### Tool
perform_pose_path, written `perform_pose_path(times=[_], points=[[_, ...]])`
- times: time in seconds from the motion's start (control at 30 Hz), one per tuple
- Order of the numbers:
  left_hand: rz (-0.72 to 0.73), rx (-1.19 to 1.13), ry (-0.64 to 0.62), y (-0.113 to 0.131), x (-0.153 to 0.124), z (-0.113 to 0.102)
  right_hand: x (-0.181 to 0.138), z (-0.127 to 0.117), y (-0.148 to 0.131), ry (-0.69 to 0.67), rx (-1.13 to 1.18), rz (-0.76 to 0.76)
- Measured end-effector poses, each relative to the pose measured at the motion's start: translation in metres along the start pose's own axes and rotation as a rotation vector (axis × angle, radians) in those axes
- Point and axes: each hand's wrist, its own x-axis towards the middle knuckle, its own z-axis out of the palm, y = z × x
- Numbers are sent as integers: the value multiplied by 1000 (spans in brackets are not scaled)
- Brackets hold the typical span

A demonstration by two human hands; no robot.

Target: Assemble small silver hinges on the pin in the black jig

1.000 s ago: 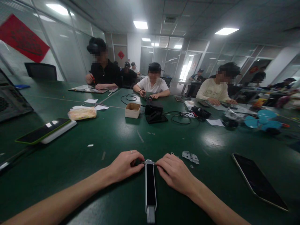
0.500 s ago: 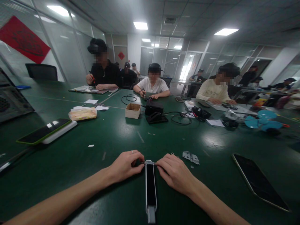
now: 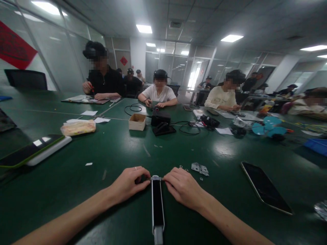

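A long narrow bar [image 3: 157, 206] with a black top and pale metal edges lies on the green table, one end pointing at me. Across its far end sits a small metal crosspiece [image 3: 156, 178]. My left hand [image 3: 130, 183] pinches the left tip of this crosspiece between thumb and fingers. On the opposite side, my right hand [image 3: 182, 188] is closed at the right tip, its fingers partly hiding the contact. Beyond the right hand lie perforated metal plates [image 3: 200, 169] and a small ring [image 3: 201, 179], with more small rings close by.
To the right lies a dark phone [image 3: 265, 187]. A green-edged black device [image 3: 30, 149] rests at left, near a soft wrapped packet [image 3: 78, 128]. Farther back stand a small open box [image 3: 137, 122], a black stand [image 3: 162, 124] and blue fan blades [image 3: 269, 126]. Several people sit across the table.
My view has turned slightly to the right, so the scene sits farther left. Both hands keep the same pinch at the far end of the bar.
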Motion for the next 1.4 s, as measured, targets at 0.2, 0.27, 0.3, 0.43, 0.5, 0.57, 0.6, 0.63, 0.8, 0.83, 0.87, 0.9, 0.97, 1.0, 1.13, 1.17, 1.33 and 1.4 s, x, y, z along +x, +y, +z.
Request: perform_pose_path(times=[0.2, 0.27, 0.3, 0.43, 0.5, 0.57, 0.6, 0.63, 0.8, 0.83, 0.87, 0.9, 0.97, 1.0, 1.13, 1.17, 1.33, 1.4], points=[[28, -30, -2, -5, -2, 1, -1, 5, 0, 36, 35, 23], [22, -27, 7, -7, -2, 1, -1, 7, -1, 55, 55, 27], [17, -21, 12, -8, -3, 2, -1, 8, -1, 62, 62, 25], [22, 12, 34, -14, -4, 5, 0, 10, -1, 91, 85, 8], [46, 37, 45, -17, -5, 7, 0, 11, -2, 109, 98, 3], [70, 76, 42, -18, -5, 8, 0, 11, -2, 122, 111, 2], [79, 100, 39, -18, -5, 8, 0, 11, -2, 125, 116, 3], [89, 123, 35, -18, -5, 8, -1, 11, -3, 125, 119, 4], [142, 188, 2, -15, -4, 3, -1, 12, -1, 111, 110, 1], [155, 189, -1, -15, -4, 2, -1, 13, -1, 110, 105, -1], [167, 188, -1, -15, -4, 1, -1, 14, 0, 111, 101, -3], [178, 186, -1, -15, -4, 1, -2, 14, 0, 114, 99, -4], [193, 182, -3, -16, -4, -1, -2, 15, -1, 119, 107, 0], [195, 182, -5, -16, -4, -2, -2, 15, -1, 122, 114, 3], [168, 205, -47, -13, -3, -8, -1, 11, -4, 134, 140, 23], [152, 215, -66, -12, -3, -10, -1, 9, -4, 138, 140, 27], [82, 252, -147, -6, -2, -17, -4, -6, 16, 215, 70, 75], [76, 249, -154, -5, -2, -18, -6, -11, 30, 246, 12, 127]])
